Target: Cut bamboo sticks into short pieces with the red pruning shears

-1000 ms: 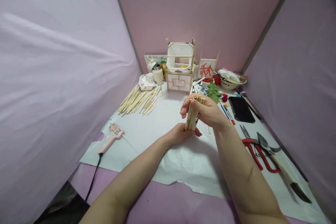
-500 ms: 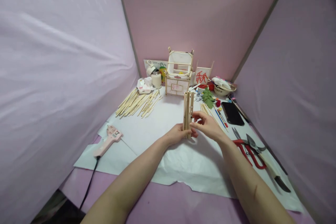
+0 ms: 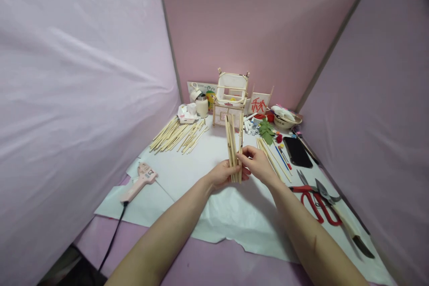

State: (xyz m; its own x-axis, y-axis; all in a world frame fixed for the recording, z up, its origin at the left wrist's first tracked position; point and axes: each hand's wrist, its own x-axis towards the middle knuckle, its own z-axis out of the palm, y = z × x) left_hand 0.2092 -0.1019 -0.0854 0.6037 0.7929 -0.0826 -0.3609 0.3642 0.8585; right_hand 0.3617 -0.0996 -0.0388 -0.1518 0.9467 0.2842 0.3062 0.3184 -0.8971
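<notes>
A bundle of thin wooden sticks (image 3: 231,143) stands nearly upright in the middle of the view, its top fanned apart. My left hand (image 3: 225,173) is wrapped round the lower part of the bundle, thumb across the front. From the right, my right hand (image 3: 254,161) pinches one stick (image 3: 241,136) at the bundle's right side, which stands a little away from the others. Behind the bundle is a small chair-like frame (image 3: 231,89) built of sticks and white panels.
Many loose sticks (image 3: 177,136) lie at the left. Nearer is a pink glue gun (image 3: 139,183) with a black cord. On the right are a phone (image 3: 297,152), red-handled shears (image 3: 315,205), a knife (image 3: 348,223), a green leaf (image 3: 266,132) and a bowl (image 3: 285,120).
The bundle has shifted slightly left and its sticks have spread at the top, with one separated to the right. My right hand has moved a little left; the camera view has tilted up.
</notes>
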